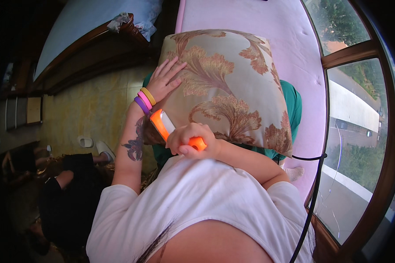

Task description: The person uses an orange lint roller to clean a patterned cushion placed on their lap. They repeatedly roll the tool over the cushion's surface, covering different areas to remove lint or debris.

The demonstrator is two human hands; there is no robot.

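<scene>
Orange tool (161, 125) in right hand (192, 139) — leaf-patterned cushion (237, 85) below.

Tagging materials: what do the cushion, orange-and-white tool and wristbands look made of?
Cushion: fabric, probably satin-like, from its soft sheen and leaf pattern.
Orange-and-white tool: likely smooth plastic, from its bright, uniform orange; the white part is unclear.
Wristbands: probably silicone or rubber, from their plain, even colour; plastic can't be ruled out.
</scene>
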